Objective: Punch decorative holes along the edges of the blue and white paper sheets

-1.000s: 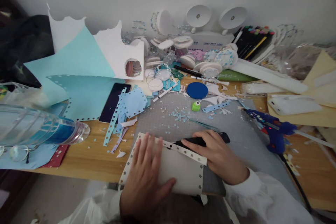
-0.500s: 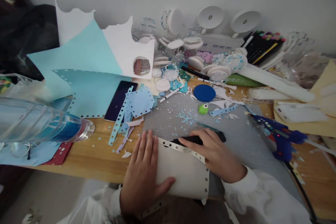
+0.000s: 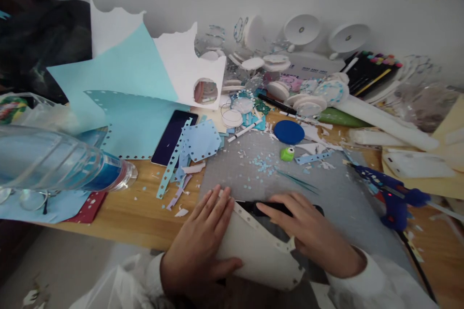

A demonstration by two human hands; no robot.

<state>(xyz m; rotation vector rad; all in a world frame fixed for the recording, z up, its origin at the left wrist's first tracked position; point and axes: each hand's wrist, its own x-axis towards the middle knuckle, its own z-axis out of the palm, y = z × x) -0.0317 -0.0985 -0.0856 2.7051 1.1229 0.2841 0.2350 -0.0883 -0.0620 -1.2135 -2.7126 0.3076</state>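
My left hand (image 3: 203, 244) lies flat with its fingers stretched out on a sheet of cream paper (image 3: 253, 256). Small flower-shaped holes run along the paper's borders. My right hand (image 3: 311, 229) grips a long black tool, apparently a utility knife (image 3: 277, 207), with the index finger along its top. Its tip is at the paper's upper edge, near my left fingertips; the blade cannot be made out. A narrow punched strip (image 3: 261, 227) curves along that edge below the knife. Tweezers (image 3: 297, 181) and a green paper punch (image 3: 287, 153) lie beyond my right hand on the grey cutting mat (image 3: 235, 169).
A blue glue gun (image 3: 395, 193) with its cord lies at the right. To the left are a tilted clear bottle (image 3: 65, 159), a phone (image 3: 174, 137) and paper scraps (image 3: 201, 140). White discs (image 3: 279, 89) and markers (image 3: 369, 75) crowd the back by the wall.
The knife and my right hand have shifted slightly right and nearer to me. The cream paper is turned and bowed, its punched strip curving more. The camera view has moved a little.
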